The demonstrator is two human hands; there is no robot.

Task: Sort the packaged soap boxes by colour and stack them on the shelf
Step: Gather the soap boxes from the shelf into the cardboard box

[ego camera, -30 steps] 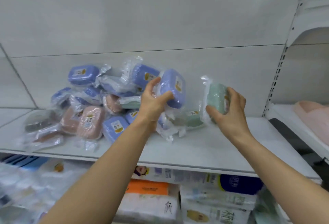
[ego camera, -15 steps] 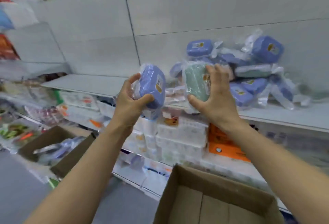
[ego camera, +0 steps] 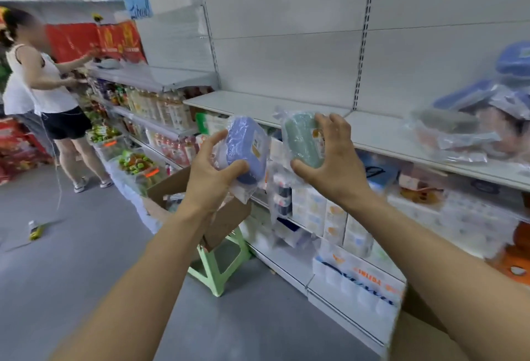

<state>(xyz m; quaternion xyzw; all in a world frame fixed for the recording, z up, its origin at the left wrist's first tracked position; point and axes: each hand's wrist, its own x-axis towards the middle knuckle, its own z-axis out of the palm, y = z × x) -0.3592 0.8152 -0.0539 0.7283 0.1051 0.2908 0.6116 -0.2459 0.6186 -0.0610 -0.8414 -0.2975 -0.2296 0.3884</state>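
My left hand (ego camera: 213,175) grips a blue soap box (ego camera: 246,145) in clear plastic wrap, held upright in front of the shelf. My right hand (ego camera: 332,165) grips a green soap box (ego camera: 301,140), also wrapped, just right of the blue one. Both boxes hover in the air near the front edge of the white shelf (ego camera: 372,134). The pile of wrapped soap boxes (ego camera: 473,122), blue, pink and grey-green, lies on the same shelf far to the right, blurred.
An open cardboard box (ego camera: 177,186) rests on a green plastic stool (ego camera: 220,263) below my left hand. Lower shelves hold packaged goods (ego camera: 338,223). A person in a white top (ego camera: 43,88) stands at the shelves far left. Grey floor lies to the left.
My view has swung left along the aisle. Both hands carried their boxes away from the pile, which now sits at the far right. A stool and a person have come into view.
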